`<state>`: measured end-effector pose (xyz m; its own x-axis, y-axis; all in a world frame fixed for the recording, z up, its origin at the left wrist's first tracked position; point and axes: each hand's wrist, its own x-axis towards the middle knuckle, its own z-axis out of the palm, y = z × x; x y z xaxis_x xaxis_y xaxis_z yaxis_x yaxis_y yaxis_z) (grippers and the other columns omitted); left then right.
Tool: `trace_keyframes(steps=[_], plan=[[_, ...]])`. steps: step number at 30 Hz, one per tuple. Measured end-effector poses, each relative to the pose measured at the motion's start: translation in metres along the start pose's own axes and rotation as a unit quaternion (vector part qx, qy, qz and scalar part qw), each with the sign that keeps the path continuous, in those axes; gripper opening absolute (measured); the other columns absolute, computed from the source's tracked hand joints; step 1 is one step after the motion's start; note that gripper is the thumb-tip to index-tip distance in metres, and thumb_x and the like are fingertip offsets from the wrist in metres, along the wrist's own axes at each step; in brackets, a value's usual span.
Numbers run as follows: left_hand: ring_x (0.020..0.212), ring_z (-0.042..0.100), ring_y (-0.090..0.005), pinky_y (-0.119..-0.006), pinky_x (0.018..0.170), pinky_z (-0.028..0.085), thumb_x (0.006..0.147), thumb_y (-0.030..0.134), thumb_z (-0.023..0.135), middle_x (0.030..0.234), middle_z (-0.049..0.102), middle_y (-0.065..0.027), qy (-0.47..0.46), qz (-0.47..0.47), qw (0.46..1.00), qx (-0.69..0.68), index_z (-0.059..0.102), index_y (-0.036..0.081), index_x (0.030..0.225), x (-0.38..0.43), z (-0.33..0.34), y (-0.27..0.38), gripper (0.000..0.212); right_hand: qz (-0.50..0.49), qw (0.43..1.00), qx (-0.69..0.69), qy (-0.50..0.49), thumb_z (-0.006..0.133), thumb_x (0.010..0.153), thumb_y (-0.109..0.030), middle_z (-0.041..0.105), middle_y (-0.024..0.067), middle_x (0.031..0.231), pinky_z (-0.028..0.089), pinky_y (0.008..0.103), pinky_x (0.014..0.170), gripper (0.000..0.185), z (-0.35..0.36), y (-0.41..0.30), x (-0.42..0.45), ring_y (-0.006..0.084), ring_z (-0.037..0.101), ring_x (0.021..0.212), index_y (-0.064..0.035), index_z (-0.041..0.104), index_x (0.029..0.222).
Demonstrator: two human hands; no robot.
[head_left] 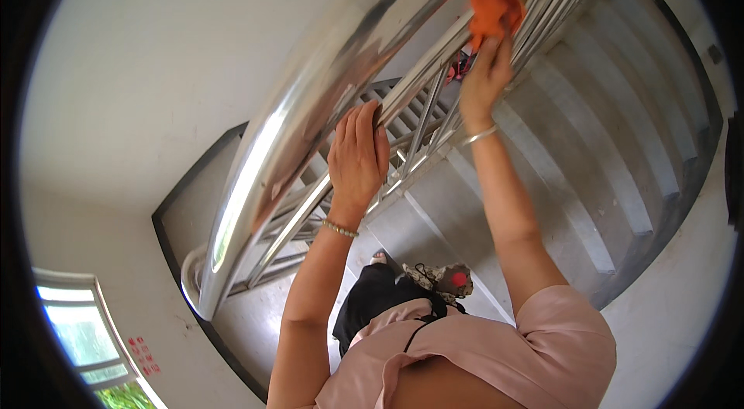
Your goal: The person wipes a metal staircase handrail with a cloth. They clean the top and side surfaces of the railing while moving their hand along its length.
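My right hand is stretched up along the stair railing and pinches an orange cloth in its fingers. The cloth is slightly blurred and lies against the metal bars. Lower down, my left hand grips a metal rail beneath the thick handrail, its back turned up and its fingertips partly hidden. The polished metal handrail runs diagonally above both hands and curves round at its lower left end.
Concrete stairs rise at the right, and another flight shows through the balusters. A patterned drawstring bag is beside my legs. A window and red wall writing are at lower left.
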<state>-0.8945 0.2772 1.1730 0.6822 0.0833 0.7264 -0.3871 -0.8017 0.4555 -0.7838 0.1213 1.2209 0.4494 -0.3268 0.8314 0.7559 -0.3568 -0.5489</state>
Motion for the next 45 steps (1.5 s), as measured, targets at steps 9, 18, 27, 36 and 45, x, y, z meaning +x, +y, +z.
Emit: trace_keyframes(steps=[9,18,27,36,45], plan=[[0.089,0.054,-0.029,-0.037,0.074,0.045,0.083,0.007,0.048,0.094,0.058,-0.0111,0.045,0.026,0.999,0.0,0.053,0.005,0.104,-0.003,0.02,-0.008,0.022,0.007,0.99,0.118,-0.073,0.057,0.083,-0.009,0.049,0.0173,0.105,0.042,0.0308,0.081,0.041,0.005,0.059,-0.066,0.0254,0.052,0.096,0.0044,0.036,0.116],[0.089,0.054,-0.0289,-0.035,0.077,0.045,0.077,0.008,0.055,0.093,0.058,-0.0099,0.077,0.066,0.993,0.063,0.052,0.003,0.102,-0.024,0.054,-0.018,0.025,0.079,0.987,0.077,-0.118,0.059,0.078,-0.007,0.058,0.0127,0.073,0.049,0.0306,0.054,0.037,0.002,0.069,-0.094,0.0252,0.061,0.061,0.004,0.035,0.103],[0.11,0.045,-0.0308,-0.045,0.098,0.028,0.07,0.002,0.055,0.112,0.053,-0.0147,0.117,0.04,0.991,-0.051,0.049,0.0,0.108,-0.088,0.058,-0.023,0.039,0.126,0.978,0.009,-0.167,0.054,0.079,-0.009,0.05,0.0163,0.109,0.042,0.0324,0.083,0.05,-0.001,0.154,-0.182,0.0269,0.053,0.094,0.0044,0.032,0.122],[0.074,0.06,-0.0232,-0.03,0.065,0.047,0.091,0.028,0.041,0.087,0.063,-0.0093,0.02,-0.036,0.991,0.124,0.056,0.001,0.108,-0.042,0.049,-0.039,0.035,0.398,0.869,0.072,-0.286,0.043,0.086,-0.001,0.057,0.0096,0.091,0.043,0.0303,0.075,0.03,-0.087,0.203,-0.347,0.022,0.056,0.085,-0.0029,0.049,0.114],[0.102,0.053,-0.0263,-0.032,0.086,0.042,0.093,0.022,0.034,0.115,0.052,-0.0186,0.073,-0.051,0.995,-0.05,0.043,-0.005,0.122,-0.058,0.049,-0.035,0.041,0.157,0.913,0.15,-0.347,0.061,0.072,-0.01,0.053,0.0149,0.103,0.042,0.038,0.082,0.049,0.016,0.051,-0.174,0.0338,0.05,0.097,-0.0059,0.043,0.118]])
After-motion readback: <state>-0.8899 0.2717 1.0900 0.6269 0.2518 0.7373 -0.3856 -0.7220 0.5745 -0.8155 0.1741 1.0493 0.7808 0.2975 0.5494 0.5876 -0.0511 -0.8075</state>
